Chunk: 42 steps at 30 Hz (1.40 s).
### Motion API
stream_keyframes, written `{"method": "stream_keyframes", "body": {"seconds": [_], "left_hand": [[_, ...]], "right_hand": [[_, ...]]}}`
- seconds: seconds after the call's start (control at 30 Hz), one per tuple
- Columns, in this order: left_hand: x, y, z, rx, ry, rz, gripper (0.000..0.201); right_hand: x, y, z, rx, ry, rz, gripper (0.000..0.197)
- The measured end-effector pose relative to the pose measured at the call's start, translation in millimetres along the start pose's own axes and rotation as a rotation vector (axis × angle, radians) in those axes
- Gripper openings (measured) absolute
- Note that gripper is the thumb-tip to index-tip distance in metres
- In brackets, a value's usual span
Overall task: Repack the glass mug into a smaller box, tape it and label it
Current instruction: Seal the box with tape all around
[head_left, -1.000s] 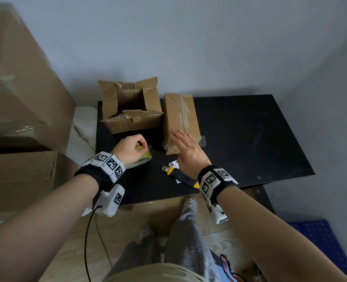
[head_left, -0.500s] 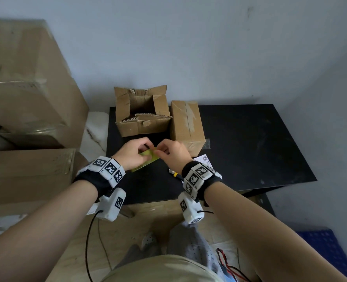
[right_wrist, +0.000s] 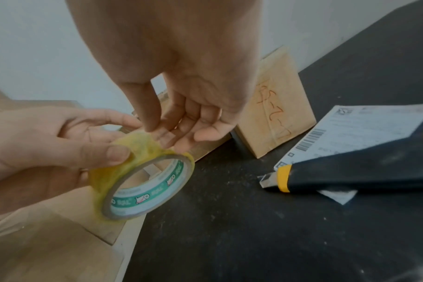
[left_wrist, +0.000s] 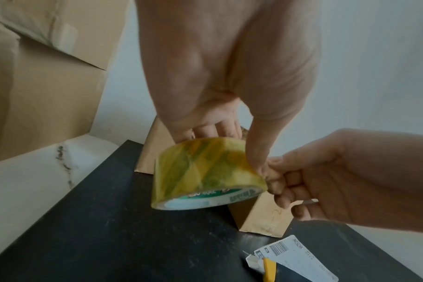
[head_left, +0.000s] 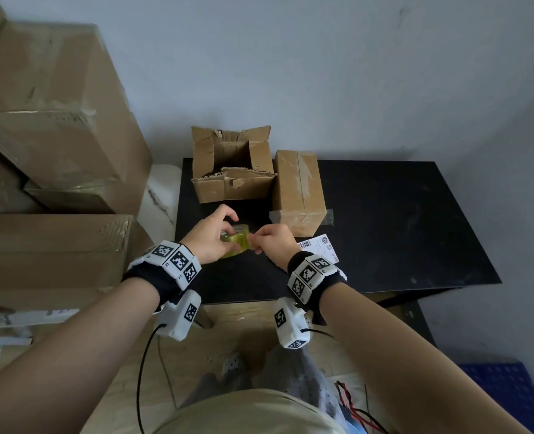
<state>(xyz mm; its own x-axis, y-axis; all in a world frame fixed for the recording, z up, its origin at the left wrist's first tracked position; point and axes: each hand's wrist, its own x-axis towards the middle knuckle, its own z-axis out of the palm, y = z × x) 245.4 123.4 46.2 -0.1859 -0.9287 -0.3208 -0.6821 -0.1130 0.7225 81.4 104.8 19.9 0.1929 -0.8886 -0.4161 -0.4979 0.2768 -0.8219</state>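
A yellowish tape roll (head_left: 236, 245) (left_wrist: 205, 171) (right_wrist: 143, 177) is held above the black table (head_left: 400, 233), just in front of the boxes. My left hand (head_left: 211, 236) (left_wrist: 237, 150) grips it with the thumb on the outer face and the fingers behind. My right hand (head_left: 272, 242) (right_wrist: 162, 131) pinches the roll's outer layer between thumb and forefinger. The small closed box (head_left: 298, 189) (right_wrist: 275, 106), with tape along its top, stands behind my right hand. The larger open box (head_left: 231, 170) sits to its left. No glass mug shows.
A white shipping label (head_left: 319, 247) (right_wrist: 365, 129) lies on the table by my right wrist, under a black-and-yellow utility knife (right_wrist: 350, 177). Big cardboard cartons (head_left: 49, 136) are stacked to the left. The wall runs right behind the boxes.
My right hand left the small box and came over to the tape roll. My left hand lifted the roll off the table and turned it more upright.
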Motion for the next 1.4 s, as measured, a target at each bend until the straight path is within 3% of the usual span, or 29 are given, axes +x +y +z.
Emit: {"method": "stream_keyframes", "body": {"seconds": [0.2,0.47,0.63,0.77,0.93,1.1,1.23,1.4], "left_hand": [[-4.9,-5.7,11.0,0.011,0.019,0.027,0.045],[-6.2,-19.0,31.0,0.019,0.024,-0.009,0.042],[-1.0,-24.7,42.2,0.174,0.011,-0.042,0.036],[3.2,-25.9,53.8,0.372,0.017,-0.003,0.023],[6.4,-20.2,71.5,0.63,-0.133,-0.038,0.033],[10.3,-16.2,81.2,0.712,-0.196,-0.095,0.034],[10.3,-7.4,76.9,0.672,-0.117,-0.059,0.019],[11.8,11.8,64.8,0.589,0.004,-0.031,0.018]], "right_hand": [[-2.8,11.3,-3.0,0.053,-0.038,0.089,0.021],[-4.2,33.8,1.4,-0.066,-0.021,0.131,0.031],[-1.1,44.9,10.7,-0.138,0.003,0.111,0.028],[-2.8,46.8,10.2,-0.36,-0.019,0.078,0.034],[-11.4,51.7,2.9,-0.891,0.007,-0.085,0.032],[-17.2,57.2,-3.8,-0.978,-0.002,-0.118,0.033],[-23.7,51.3,-13.8,-0.982,0.045,-0.128,0.03],[-34.2,43.5,-25.0,-0.985,0.08,-0.1,0.026]]}}
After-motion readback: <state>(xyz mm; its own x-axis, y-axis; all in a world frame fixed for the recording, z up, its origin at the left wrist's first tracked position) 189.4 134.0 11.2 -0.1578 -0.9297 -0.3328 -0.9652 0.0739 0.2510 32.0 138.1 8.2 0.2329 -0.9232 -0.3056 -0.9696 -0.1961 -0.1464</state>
